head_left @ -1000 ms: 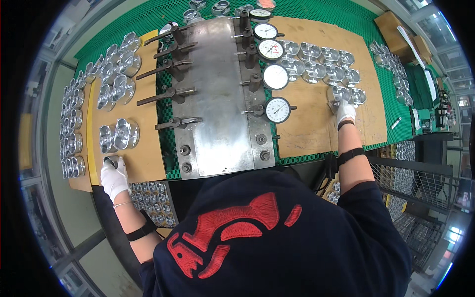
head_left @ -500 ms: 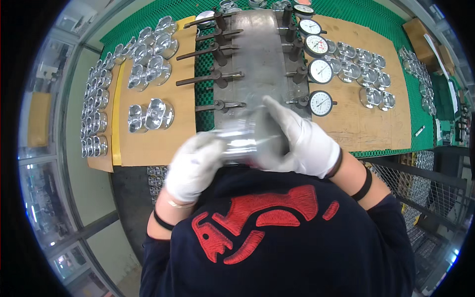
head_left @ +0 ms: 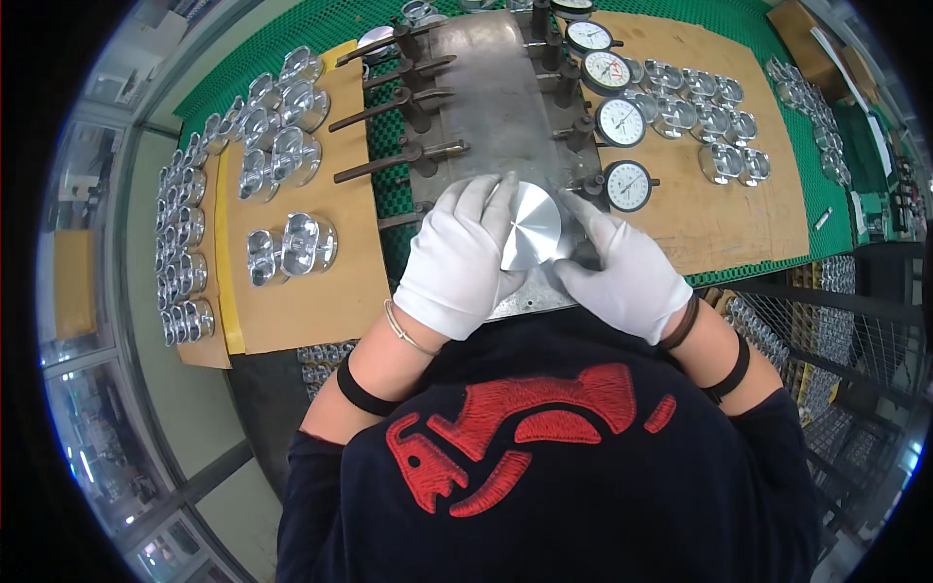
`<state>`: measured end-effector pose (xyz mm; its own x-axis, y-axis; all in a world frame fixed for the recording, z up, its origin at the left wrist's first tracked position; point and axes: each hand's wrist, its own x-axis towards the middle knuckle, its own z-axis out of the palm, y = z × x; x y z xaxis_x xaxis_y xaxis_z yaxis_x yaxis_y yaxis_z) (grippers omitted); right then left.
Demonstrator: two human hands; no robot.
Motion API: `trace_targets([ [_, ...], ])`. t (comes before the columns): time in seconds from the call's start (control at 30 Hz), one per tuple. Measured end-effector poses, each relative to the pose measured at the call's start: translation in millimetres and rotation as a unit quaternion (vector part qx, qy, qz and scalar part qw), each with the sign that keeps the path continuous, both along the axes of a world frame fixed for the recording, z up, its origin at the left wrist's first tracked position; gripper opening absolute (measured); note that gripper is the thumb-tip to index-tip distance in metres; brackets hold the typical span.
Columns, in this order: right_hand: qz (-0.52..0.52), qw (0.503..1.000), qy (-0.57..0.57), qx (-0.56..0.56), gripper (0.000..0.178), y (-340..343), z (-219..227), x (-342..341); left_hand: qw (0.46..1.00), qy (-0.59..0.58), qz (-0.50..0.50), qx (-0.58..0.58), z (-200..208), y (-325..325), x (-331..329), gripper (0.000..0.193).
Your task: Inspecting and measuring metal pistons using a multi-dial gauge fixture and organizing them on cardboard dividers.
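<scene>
A metal piston [head_left: 535,228] sits upside down on the near end of the steel plate [head_left: 496,97], its round flat crown facing up and shining. My left hand [head_left: 462,253], in a white glove, is closed round the piston's left side, fingers pointing away from me and covering part of the crown. On the opposite side my gloved right hand [head_left: 627,267] spans the rim with thumb and fingers; whether each fingertip touches is hard to see. The nearest dial gauge [head_left: 628,186] stands just beyond my right fingers, on a clamp post at the plate's edge.
More dial gauges [head_left: 620,121] line the plate's right side; clamp posts with rods [head_left: 413,105] line its left. Several pistons stand on cardboard [head_left: 340,233] at the left and on more cardboard [head_left: 700,219] at the right. Green mesh matting [head_left: 671,15] lies underneath.
The piston, tilted and blurred between my hands before, now rests crown-up on the plate. My left hand has moved right and forward around it. The whole view has shifted slightly.
</scene>
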<state>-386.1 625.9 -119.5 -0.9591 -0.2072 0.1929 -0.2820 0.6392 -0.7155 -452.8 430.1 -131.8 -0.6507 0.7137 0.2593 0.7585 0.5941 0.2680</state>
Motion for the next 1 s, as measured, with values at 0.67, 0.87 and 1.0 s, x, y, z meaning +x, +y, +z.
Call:
trace_targets([
  [0.67,-0.067,0.811,-0.431,-0.39,0.088,-1.2,-22.4,8.6,0.992,-0.091,-0.004,0.081,-10.8,17.2,-24.3,0.084],
  [0.87,-0.081,0.795,-0.453,-0.396,0.088,-0.4,-16.6,6.3,0.994,-0.078,0.018,0.08,-12.0,19.0,-22.3,0.085],
  [1.0,-0.09,0.778,-0.47,-0.407,0.088,2.6,-12.6,6.7,0.993,-0.082,0.02,0.081,-10.3,22.3,-21.1,0.082],
])
